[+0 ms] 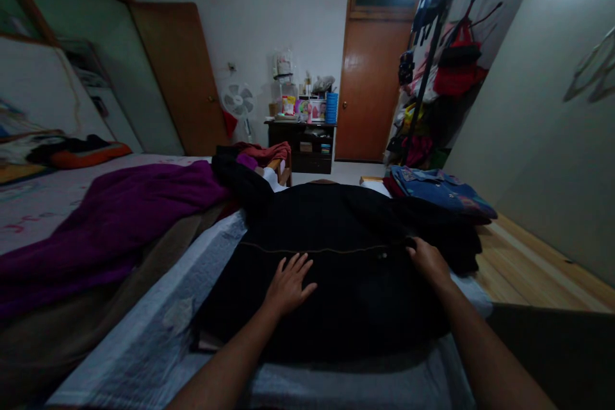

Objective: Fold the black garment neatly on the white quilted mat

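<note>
A black jacket (331, 307) lies spread out on the cloth-covered surface before me, its brown-edged collar at the far end. A thin brown line runs across its width. My left hand (288, 285) rests flat on the jacket just below that line, fingers spread. At the right side, my right hand (428, 261) pinches a fold of the jacket between thumb and fingers. One black sleeve (245, 182) reaches out to the upper left; on the right, the other blends into dark clothing behind my hand.
A purple blanket (144, 198) covers the bed edge at left. Folded clothes with a blue denim garment (437, 189) on top are stacked at right, beside a wooden board (548, 269). A fan (239, 101), a dark cabinet (276, 138) and a brown door (372, 90) stand farther back.
</note>
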`<state>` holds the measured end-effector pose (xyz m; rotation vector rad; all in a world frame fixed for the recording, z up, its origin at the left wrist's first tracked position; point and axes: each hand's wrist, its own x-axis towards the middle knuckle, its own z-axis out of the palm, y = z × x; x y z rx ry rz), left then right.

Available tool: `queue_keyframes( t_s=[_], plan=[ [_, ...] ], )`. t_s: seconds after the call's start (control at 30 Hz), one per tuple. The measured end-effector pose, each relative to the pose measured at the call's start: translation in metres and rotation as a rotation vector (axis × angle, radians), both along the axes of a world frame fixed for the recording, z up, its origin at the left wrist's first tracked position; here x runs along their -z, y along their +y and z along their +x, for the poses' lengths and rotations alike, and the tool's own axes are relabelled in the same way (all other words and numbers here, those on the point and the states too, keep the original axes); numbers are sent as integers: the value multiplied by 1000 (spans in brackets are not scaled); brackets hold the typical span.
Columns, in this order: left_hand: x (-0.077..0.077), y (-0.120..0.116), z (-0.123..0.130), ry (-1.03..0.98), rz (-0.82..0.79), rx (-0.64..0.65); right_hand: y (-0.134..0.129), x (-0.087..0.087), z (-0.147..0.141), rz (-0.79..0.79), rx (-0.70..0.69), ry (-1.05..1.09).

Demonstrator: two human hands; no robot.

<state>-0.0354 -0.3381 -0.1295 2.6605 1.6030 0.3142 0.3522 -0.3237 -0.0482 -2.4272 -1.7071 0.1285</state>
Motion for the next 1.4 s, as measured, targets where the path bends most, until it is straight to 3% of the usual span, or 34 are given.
queue_keyframes(
  t_s=[0.07, 0.17, 0.23, 0.33, 0.47, 0.6, 0.73, 0.83, 0.9, 1.0, 1.07, 1.13, 1.23, 1.33, 1.4],
  plan=[
    [-1, 0, 0, -3, -8, 6, -9, 0, -8, 20, 17, -68],
    [-3, 0, 0, -5, -23, 16, -18, -4, -46, 310, 3, -272],
    [-4, 0, 0, -4, -35, 17, -18, -2, -86, 409, -141, -260],
    [-4, -1, 0, -3, -39, 15, -15, 13, -147, 281, -473, -73],
    [-2, 0, 0, -11, -17, 0, -14, 50, -194, 77, -599, 79],
    [2, 1, 0, -18, 4, -23, -17, 73, -198, 86, -589, 59],
    [4, 2, 0, -45, -6, -30, -17, 77, -195, 117, -584, 41],
    [-2, 8, -6, -63, 9, -70, -16, 77, -196, 126, -575, 41],
    [-12, 17, -16, -53, 92, -166, -16, 78, -197, 128, -573, 44],
    [-30, 36, -38, 14, 234, -433, -16, 79, -197, 124, -573, 48],
    [-34, 48, -52, 67, 226, -591, -16, 79, -196, 125, -571, 50],
    [-30, 56, -64, 109, 88, -601, -16, 79, -196, 128, -568, 52],
    [-12, 60, -70, 146, -130, -518, -15, 79, -196, 122, -563, 55],
    [0, 60, -69, 151, -135, -508, -15, 79, -197, 116, -560, 51],
    [-1, 60, -68, 147, -139, -498, -15, 78, -197, 114, -559, 47]
  ],
)
